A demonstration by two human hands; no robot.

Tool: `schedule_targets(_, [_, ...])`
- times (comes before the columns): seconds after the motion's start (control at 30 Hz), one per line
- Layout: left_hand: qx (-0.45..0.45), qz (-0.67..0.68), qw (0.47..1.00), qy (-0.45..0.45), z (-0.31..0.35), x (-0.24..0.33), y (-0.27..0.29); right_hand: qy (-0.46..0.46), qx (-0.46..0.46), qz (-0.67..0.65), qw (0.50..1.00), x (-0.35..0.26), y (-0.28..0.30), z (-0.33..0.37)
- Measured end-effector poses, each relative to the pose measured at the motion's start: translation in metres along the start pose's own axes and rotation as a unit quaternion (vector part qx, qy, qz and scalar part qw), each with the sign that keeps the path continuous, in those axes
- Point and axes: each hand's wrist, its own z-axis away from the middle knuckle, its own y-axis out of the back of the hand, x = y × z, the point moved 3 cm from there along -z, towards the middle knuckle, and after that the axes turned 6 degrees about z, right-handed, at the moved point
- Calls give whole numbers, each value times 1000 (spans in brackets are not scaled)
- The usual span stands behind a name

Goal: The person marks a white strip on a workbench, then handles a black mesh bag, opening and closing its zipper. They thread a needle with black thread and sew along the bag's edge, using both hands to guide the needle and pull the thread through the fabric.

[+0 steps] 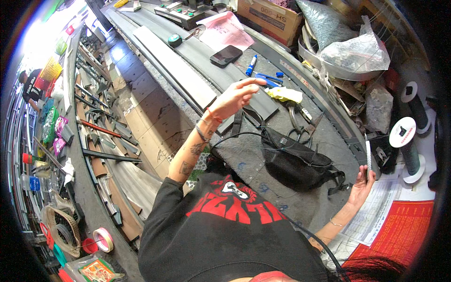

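My left hand point(239, 96) is raised over the workbench with fingers loosely stretched and nothing visible in it. Just beyond it lie a black phone point(226, 56), a blue marker point(252, 65) and a crumpled yellow wrapper point(284, 94). My right hand point(362, 184) is out at the bench's right side, its fingertips closed at the lower end of a thin, pale ribbed rod point(368, 152). Between the hands sit a black mesh bag point(293, 164) with a strap and a pair of scissors point(300, 134). Printed sheets point(371, 223) lie below my right hand.
Long white board point(176, 68) and grey strips run along the bench. A cardboard box point(268, 21), a basin with plastic bags point(347, 68) and spools point(409, 152) stand right. Leftward, a rack point(108, 136) holds metal profiles; another person point(33, 87) is far off.
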Motion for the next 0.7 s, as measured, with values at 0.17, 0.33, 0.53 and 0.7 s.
schedule_targets(0.17, [-17,-134,989,-67,-36,-11,-40,-48,-62,-289,954,6,-49,3])
schedule_targets(0.33, [-72,-46,994,-69,-44,-16,-62,-9,-128,-280,952,22,-84,15])
schedule_targets(0.53, [23,-116,993,-10,-37,-13,-57,-107,-167,-213,957,41,-111,34])
schedule_targets(0.7, [-2,-239,971,-32,-13,-3,-31,-152,-126,-127,972,52,-131,53])
